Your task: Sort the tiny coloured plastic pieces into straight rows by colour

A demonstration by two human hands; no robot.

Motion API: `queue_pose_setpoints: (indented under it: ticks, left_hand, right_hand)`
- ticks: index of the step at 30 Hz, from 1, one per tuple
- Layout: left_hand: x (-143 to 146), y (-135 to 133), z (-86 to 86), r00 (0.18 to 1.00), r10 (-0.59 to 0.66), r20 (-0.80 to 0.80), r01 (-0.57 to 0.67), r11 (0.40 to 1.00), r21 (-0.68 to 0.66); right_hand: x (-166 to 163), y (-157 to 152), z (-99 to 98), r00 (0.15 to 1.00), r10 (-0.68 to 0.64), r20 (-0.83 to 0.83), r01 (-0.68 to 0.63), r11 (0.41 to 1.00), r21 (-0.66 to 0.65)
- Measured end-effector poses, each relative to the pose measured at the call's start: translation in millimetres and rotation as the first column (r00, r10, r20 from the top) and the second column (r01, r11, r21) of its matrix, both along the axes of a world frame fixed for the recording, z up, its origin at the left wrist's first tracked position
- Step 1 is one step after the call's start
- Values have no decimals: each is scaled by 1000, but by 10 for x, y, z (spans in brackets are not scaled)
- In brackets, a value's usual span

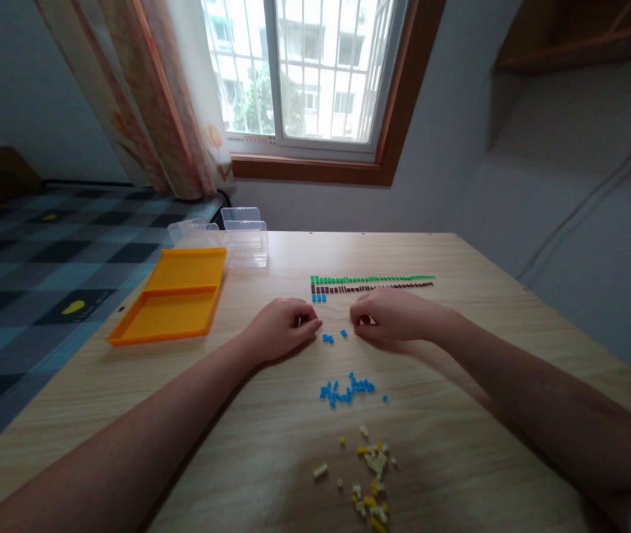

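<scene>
My left hand rests on the table with thumb and fingertips drawn together; anything pinched there is too small to make out. Across from it, my right hand is curled in a similar pinch, and what its fingertips hold, if anything, is hidden. A few loose blue bricks lie between the hands. Just beyond them, a short row of blue bricks starts at the left, below a long row of dark brown bricks and a long row of green bricks. The right hand partly covers the brown row's near side.
A pile of blue bricks lies nearer to me, with yellow and cream bricks closer still. On the left sit an orange two-part tray and clear plastic boxes. A checkered bed adjoins the wooden table.
</scene>
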State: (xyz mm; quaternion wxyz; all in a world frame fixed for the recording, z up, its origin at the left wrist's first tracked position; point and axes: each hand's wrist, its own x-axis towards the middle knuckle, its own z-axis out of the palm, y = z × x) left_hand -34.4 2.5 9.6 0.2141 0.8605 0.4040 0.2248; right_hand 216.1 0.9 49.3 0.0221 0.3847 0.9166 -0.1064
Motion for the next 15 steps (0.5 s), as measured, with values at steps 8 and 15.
queue_pose_setpoints:
  ticks: [8,15]
  left_hand:
    - [-1,0,-17,1000,9,27,-9,1000,5]
    - [0,0,-23,999,15,41,-15,1000,16]
  right_hand:
    - [-7,121,-292,985,25,-168,6,983,182]
    - [-31,151,-490,955,-23,-295,105,958,266]
